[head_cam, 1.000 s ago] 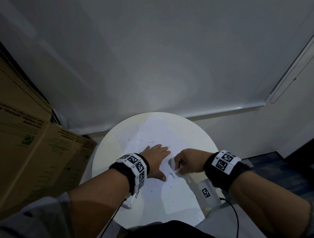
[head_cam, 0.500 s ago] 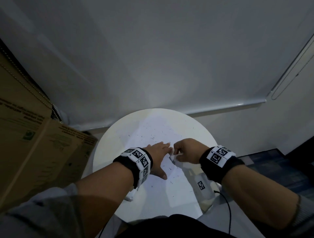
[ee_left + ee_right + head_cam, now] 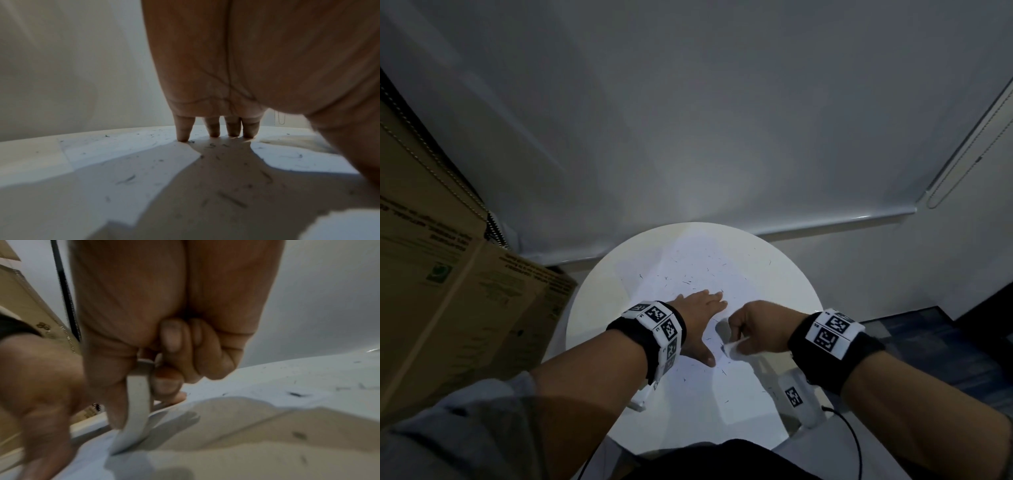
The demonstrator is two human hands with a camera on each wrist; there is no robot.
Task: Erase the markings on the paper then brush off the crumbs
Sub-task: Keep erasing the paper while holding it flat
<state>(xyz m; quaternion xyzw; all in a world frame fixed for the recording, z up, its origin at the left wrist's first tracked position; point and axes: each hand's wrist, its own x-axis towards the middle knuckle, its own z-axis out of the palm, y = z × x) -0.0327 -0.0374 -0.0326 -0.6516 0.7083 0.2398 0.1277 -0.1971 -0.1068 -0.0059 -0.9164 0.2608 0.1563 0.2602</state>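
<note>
The right hand (image 3: 760, 327), pinching the eraser (image 3: 734, 349), has slid back toward the near edge of the tabletop (image 3: 592, 308). The left hand (image 3: 700, 318) still lies flat on the paper (image 3: 688, 394). Crumbs (image 3: 686, 282) are everywhere, so rubbing goes on; brushing comes later.

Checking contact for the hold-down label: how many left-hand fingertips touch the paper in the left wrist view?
4: the fingertips press the paper in a row, one set slightly apart on the left. The thumb is not clearly visible there.
</note>
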